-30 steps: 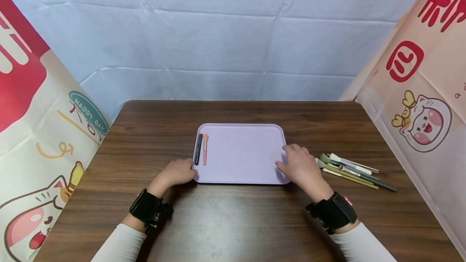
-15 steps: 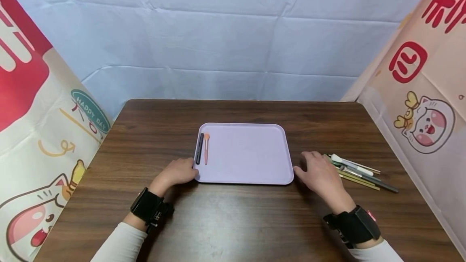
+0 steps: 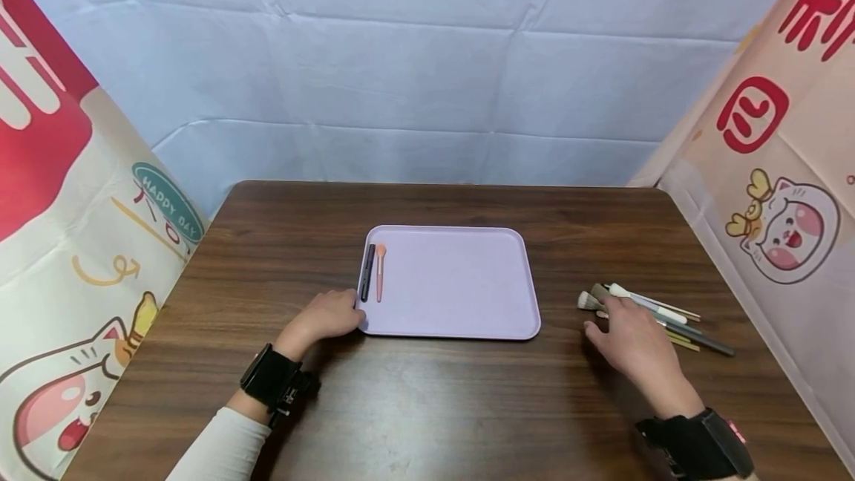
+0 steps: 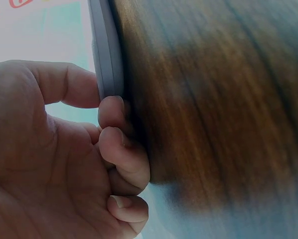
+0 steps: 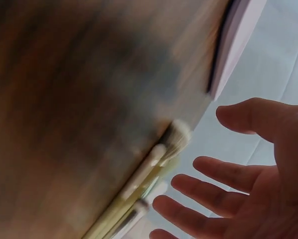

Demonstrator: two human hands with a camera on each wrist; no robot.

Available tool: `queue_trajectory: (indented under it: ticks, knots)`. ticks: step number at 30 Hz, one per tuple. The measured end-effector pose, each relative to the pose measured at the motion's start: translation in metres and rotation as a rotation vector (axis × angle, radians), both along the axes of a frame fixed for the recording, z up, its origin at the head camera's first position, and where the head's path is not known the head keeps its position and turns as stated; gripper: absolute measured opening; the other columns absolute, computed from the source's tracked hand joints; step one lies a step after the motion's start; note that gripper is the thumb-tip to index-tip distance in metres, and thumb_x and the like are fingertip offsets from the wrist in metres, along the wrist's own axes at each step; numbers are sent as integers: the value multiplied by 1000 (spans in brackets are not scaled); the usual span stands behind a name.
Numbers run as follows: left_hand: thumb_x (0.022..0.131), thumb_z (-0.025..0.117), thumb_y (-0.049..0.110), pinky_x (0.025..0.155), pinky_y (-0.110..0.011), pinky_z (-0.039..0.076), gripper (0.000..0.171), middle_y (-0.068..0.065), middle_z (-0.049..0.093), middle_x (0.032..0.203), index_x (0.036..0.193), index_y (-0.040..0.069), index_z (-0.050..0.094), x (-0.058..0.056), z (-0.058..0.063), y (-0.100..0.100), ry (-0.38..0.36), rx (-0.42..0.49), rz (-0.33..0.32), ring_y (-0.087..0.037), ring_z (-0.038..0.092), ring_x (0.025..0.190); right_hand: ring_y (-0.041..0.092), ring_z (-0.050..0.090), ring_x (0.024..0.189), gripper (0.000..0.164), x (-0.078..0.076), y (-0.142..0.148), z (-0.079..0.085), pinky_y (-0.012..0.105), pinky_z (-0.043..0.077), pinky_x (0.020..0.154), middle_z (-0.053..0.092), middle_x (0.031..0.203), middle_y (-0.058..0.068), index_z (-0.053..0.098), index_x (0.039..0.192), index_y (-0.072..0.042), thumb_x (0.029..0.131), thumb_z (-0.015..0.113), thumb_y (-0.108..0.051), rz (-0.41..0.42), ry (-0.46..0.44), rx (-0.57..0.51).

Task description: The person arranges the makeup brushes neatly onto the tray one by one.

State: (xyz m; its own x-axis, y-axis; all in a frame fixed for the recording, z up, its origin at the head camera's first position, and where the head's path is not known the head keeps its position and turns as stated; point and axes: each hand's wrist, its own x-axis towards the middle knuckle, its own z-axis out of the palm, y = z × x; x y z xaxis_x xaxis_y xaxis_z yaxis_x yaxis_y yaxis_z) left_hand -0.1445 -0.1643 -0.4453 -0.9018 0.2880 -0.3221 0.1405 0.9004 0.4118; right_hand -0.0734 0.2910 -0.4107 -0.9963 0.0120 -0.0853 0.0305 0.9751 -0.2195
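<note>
A lilac tray (image 3: 461,284) lies on the table. At its front left corner my left hand (image 3: 326,315) pinches the rim, thumb on one side and curled fingers (image 4: 121,149) on the other. Along the tray's left side lie a black brush-like stick (image 3: 368,273) and a pink makeup brush (image 3: 380,273) with an orange-pink head. To the right, my right hand (image 3: 637,340) hovers over a pile of makeup brushes (image 3: 708,342), partly hiding them. In the right wrist view its fingers (image 5: 209,194) are spread and nearly straight, apart from a brush with pale bristles (image 5: 178,138).
The dark wooden table (image 3: 427,407) reaches to a pale blue cloth backdrop (image 3: 427,80). Printed cloths (image 3: 788,228) with cartoon faces hang at both sides. A black wrist strap (image 3: 701,444) sits on each arm.
My right hand has moved right, from the tray's right edge to above the brush pile. The left hand has stayed at the tray corner.
</note>
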Motion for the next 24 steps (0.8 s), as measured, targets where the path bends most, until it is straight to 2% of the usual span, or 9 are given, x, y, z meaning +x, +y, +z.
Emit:
queue_trajectory:
  ticks: [7, 15, 24]
  knots:
    - [89, 57, 20, 62, -34, 42, 19, -6, 58, 76, 96, 3, 64, 1, 2, 0, 5, 6, 4, -22, 53, 68, 60, 45, 117, 59, 8, 21, -3, 68, 40, 90, 46, 132, 41, 49, 135, 14, 95, 64, -27, -44, -63, 12]
    - [89, 57, 19, 63, -34, 42, 19, -6, 58, 77, 96, 3, 64, 2, 1, 0, 8, 2, 10, -22, 53, 69, 60, 49, 111, 54, 14, 38, -9, 68, 42, 85, 51, 126, 38, 54, 129, 13, 91, 66, -24, -60, -9, 7]
    - [89, 58, 19, 63, -34, 41, 18, -6, 57, 76, 96, 3, 64, 3, 3, 1, 9, 6, 6, -22, 53, 69, 61, 46, 112, 53, 13, 50, -13, 69, 40, 88, 48, 126, 40, 53, 129, 14, 90, 67, -20, -81, -52, 29]
